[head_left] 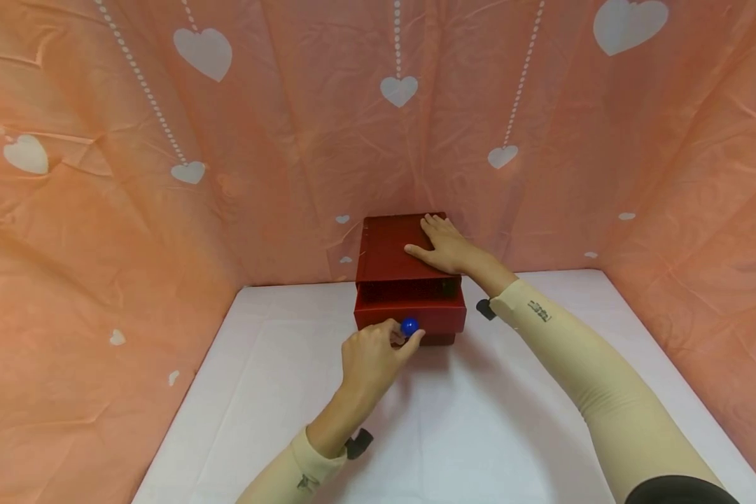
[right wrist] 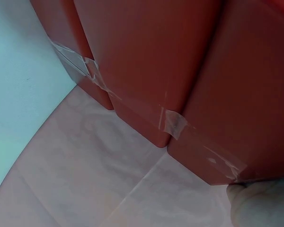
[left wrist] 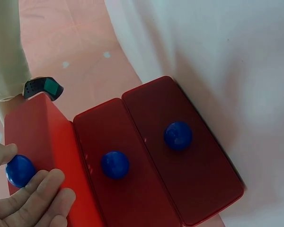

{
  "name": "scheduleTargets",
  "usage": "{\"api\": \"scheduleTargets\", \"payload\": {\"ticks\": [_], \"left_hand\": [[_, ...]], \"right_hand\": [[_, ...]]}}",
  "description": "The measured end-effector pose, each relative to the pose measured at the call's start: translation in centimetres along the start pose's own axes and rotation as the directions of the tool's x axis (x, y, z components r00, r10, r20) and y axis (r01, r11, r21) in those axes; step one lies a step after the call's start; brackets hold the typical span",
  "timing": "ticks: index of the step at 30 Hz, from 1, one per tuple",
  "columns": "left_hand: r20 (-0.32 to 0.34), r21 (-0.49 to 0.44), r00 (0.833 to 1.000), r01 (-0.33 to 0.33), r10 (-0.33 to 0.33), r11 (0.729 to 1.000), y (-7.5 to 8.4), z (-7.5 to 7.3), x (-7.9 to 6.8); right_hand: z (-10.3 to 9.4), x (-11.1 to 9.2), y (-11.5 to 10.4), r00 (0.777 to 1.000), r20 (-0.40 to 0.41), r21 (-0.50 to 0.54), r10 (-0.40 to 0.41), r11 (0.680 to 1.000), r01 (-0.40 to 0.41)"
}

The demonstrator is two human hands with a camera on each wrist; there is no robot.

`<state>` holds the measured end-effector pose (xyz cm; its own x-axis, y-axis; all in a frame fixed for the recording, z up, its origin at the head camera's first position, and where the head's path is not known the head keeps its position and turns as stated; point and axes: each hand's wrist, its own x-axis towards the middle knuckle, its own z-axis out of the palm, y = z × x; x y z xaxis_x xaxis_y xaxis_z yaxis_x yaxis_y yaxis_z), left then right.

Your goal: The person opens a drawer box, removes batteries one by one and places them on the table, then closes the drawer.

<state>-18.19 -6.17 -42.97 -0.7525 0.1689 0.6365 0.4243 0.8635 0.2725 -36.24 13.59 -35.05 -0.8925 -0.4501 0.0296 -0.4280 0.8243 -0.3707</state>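
Observation:
A small red chest of drawers (head_left: 387, 245) stands at the back of the white table. Its top drawer (head_left: 441, 320) is pulled partway out, and the inside looks dark. My left hand (head_left: 372, 357) pinches that drawer's round blue knob (head_left: 409, 326) between thumb and fingers. In the left wrist view, the two lower drawers sit closed, with a middle blue knob (left wrist: 115, 165) and a bottom blue knob (left wrist: 178, 135). Spread over the chest's top is my right hand (head_left: 444, 246), palm down. Only part of this hand (right wrist: 262, 205) shows in the right wrist view.
The white tabletop (head_left: 277, 392) spreads around the chest. Behind and at both sides hangs a pink cloth (head_left: 302, 140) with white hearts. Clear tape (right wrist: 132, 106) runs across the chest's sections near the back edge.

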Motion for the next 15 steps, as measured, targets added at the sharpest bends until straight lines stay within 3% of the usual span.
{"api": "scheduleTargets", "payload": {"ticks": [15], "left_hand": [[-0.01, 0.073, 1.0, -0.018, 0.019, 0.997, 0.41, -0.18, -0.52]], "right_hand": [[0.01, 0.06, 0.17, 1.0, -0.001, 0.009, 0.001, 1.0, -0.001]]}}
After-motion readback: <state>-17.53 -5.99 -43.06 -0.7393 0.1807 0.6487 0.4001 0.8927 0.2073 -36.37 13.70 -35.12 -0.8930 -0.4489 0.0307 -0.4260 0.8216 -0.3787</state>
